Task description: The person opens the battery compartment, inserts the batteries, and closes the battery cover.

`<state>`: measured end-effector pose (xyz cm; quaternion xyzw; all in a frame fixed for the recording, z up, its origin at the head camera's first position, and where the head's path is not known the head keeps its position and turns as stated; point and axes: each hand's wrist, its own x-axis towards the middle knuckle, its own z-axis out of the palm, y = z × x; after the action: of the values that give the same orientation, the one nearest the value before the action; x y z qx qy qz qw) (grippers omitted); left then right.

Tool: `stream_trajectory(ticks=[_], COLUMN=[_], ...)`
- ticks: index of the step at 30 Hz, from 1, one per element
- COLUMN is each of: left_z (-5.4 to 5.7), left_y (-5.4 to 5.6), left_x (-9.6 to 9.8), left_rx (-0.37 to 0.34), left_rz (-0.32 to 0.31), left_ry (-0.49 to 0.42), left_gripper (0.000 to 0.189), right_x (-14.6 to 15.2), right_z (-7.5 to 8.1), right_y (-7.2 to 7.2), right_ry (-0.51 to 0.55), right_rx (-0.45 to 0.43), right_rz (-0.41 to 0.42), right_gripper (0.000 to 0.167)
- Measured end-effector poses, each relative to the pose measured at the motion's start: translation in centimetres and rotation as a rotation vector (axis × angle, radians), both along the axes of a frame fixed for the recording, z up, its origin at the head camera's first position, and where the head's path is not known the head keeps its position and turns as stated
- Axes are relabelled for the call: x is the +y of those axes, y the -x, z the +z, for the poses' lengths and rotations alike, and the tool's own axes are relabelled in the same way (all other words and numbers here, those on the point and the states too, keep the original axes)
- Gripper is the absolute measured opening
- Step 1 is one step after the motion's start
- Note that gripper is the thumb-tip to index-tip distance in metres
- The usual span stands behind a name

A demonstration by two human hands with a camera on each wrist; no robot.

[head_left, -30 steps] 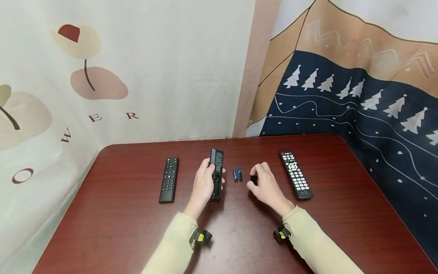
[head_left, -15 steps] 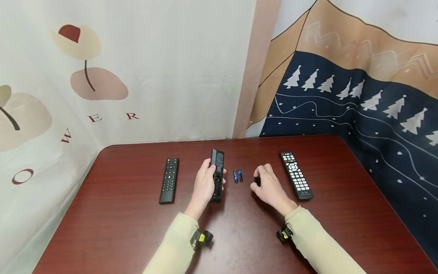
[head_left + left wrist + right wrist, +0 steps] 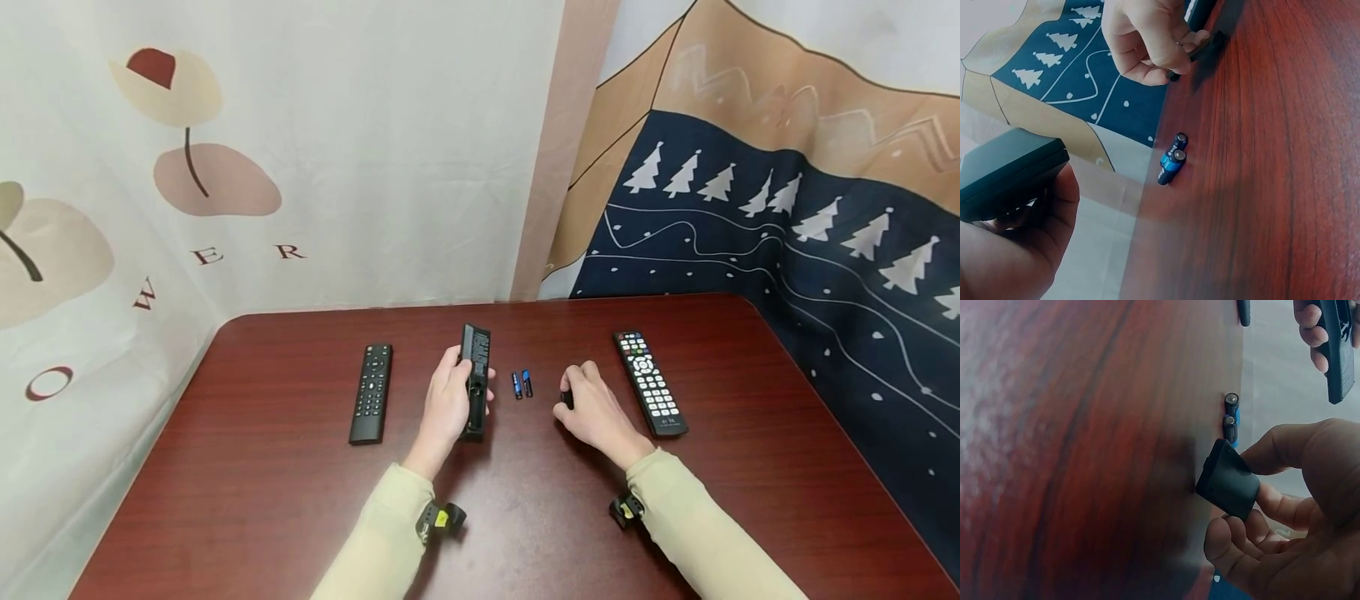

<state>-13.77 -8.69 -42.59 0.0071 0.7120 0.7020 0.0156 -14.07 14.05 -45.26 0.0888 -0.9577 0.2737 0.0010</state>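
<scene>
My left hand (image 3: 447,400) grips a black remote control (image 3: 477,367) with its back turned up and the battery compartment uncovered. Between thumb and fingers, my right hand (image 3: 596,412) pinches a small black battery cover (image 3: 1230,480), held close over the table. Two blue-and-black batteries (image 3: 522,384) lie side by side on the table between the hands. The left wrist view shows the same batteries (image 3: 1172,158) beyond the left hand and the right hand (image 3: 1147,40) farther off with the cover.
A second black remote (image 3: 371,394) lies face up left of the left hand. Another remote with white buttons (image 3: 649,383) lies right of the right hand. The reddish-brown table (image 3: 300,517) ends at printed curtains (image 3: 390,167) behind.
My right hand has moved a little to the right, away from the batteries, with the battery cover in its fingers. The left hand and its remote stay nearly still.
</scene>
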Motion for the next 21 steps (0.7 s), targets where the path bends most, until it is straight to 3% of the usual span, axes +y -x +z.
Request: stream_trajectory(ticks=[11, 21], left_z=[0.19, 0.50], left_y=[0.01, -0.13], left_x=[-0.08, -0.07], left_rx=[-0.001, -0.009], left_rz=[0.005, 0.013], left_ry=[0.011, 0.009], left_gripper=[0.038, 0.037], right_x=[0.18, 0.24], right_z=[0.03, -0.13], right_y=[0.20, 0.23], right_ry=[-0.047, -0.068], right_rx=[-0.046, -0.025], right_rz=[-0.013, 0.007], right_gripper=[0.021, 0.017])
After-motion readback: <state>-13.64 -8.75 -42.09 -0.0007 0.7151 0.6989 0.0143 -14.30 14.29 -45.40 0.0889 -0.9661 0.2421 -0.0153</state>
